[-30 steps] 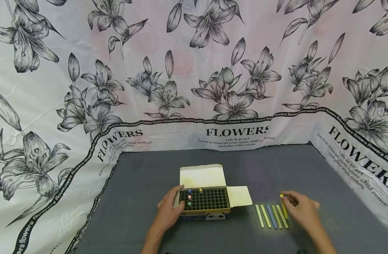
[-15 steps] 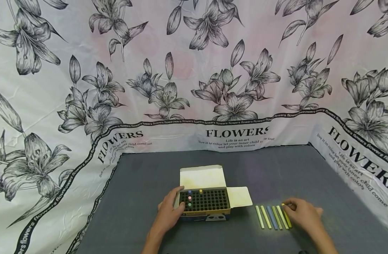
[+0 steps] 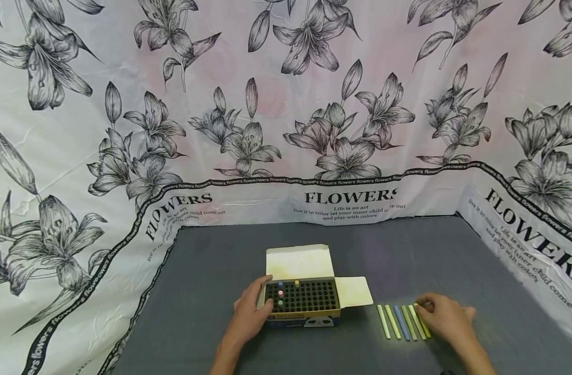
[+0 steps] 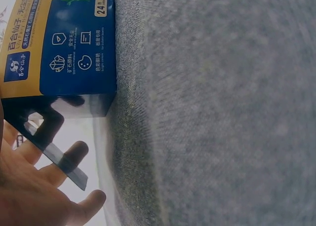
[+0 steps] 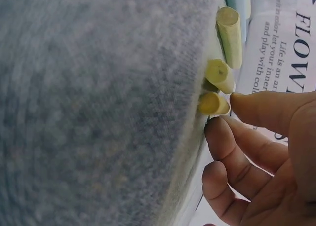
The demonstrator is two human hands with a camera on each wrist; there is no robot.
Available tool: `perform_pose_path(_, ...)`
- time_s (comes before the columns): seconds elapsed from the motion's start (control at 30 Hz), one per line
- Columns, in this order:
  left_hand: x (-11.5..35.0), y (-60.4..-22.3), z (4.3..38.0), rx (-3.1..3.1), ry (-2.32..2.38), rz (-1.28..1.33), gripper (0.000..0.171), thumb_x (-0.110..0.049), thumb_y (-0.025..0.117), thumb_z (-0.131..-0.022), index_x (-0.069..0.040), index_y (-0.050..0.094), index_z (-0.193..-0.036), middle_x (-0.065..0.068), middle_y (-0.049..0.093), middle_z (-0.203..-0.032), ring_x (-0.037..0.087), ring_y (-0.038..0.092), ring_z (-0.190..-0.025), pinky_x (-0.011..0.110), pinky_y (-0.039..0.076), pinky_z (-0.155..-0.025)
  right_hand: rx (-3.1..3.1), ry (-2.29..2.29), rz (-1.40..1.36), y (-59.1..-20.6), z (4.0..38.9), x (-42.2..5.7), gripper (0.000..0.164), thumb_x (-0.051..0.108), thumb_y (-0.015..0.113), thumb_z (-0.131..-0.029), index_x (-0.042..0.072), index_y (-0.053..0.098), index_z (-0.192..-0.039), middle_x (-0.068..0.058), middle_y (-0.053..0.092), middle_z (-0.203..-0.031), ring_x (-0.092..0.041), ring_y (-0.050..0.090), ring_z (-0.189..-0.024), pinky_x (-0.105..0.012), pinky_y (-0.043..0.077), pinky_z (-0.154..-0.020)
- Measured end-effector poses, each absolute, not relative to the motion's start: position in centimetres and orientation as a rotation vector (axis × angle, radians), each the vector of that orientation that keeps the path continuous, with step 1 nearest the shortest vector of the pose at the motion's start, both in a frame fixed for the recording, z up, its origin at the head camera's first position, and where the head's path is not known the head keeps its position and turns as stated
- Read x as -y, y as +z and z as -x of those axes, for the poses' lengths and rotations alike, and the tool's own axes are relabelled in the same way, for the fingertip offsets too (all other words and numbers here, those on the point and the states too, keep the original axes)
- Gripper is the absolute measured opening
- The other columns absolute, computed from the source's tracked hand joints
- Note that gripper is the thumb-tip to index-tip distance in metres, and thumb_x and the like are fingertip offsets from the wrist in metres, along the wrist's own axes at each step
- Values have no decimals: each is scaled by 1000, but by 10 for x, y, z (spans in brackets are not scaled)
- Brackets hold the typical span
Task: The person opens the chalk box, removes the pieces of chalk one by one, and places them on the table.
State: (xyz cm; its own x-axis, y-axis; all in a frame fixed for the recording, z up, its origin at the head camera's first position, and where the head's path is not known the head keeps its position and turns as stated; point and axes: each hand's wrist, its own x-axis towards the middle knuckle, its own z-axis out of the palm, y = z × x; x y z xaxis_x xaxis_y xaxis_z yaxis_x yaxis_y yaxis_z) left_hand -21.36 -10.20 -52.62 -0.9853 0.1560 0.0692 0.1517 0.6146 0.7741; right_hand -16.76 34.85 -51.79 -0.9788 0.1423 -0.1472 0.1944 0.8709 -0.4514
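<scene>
My left hand [image 3: 250,310] grips the left end of an open chalk box [image 3: 299,314], thumb at the front corner and fingers along the far side. In the left wrist view, its fingers spread behind a translucent end flap [image 4: 64,162] of the box. Several chalk sticks stand in the box's holed black insert, among them a pink stick [image 3: 280,294] and an orange-yellow one [image 3: 297,283]. My right hand [image 3: 447,315] pinches the far end of a yellow chalk stick [image 5: 211,103], which lies on the table at the right end of a row, close beside a yellow-green stick [image 5: 220,74].
The row also has a blue chalk stick [image 3: 401,323] and a pale one [image 3: 383,322]. The box's lid [image 3: 299,261] stands open at the back, and a side flap [image 3: 354,291] sticks out right. A floral cloth [image 3: 344,200] walls the grey table [image 3: 211,260].
My right hand has come down and toward me with the yellow chalk stick, bringing it alongside the row, then nudged slightly left. The left hand stays on the box.
</scene>
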Motion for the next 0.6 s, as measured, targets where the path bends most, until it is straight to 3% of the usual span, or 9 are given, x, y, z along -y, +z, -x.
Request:
perform_pose_path(0.2, 102, -527, 213, -2813, 1344, -259, 52, -24, 58, -91, -35, 44, -140, 0, 52, -138, 18, 52, -100, 57, 27, -87, -2973, -784, -289, -517, 166, -346, 42, 42, 55, -94, 9, 66, -117, -8, 74, -93, -19, 59, -71, -53, 20, -74)
perform_pose_path(0.27, 102, -527, 213, -2815, 1334, -255, 52, -24, 57, -91, -35, 44, -141, 0, 53, -136, 17, 50, -92, 55, 27, -85, -3043, -809, -295, -518, 165, -343, 42, 42, 56, -94, 9, 65, -118, -9, 73, -91, -18, 57, -70, -51, 20, -72)
perform_pose_path(0.4, 102, -528, 214, -2829, 1315, -250, 53, -24, 57, -91, -36, 43, -141, 0, 55, -132, 16, 48, -84, 52, 26, -82, -3227, -900, -260, -516, 166, -330, 35, 34, 60, -93, 9, 67, -116, -5, 71, -82, -13, 55, -65, -47, 16, -68)
perform_pose_path(0.6, 101, -528, 214, -2840, 1316, -248, 52, -24, 57, -91, -37, 43, -140, 0, 56, -131, 16, 49, -88, 52, 27, -83, -3410, -1168, -231, -508, 170, -311, 28, 32, 64, -92, 12, 69, -111, -3, 70, -78, -7, 52, -67, -50, 14, -72)
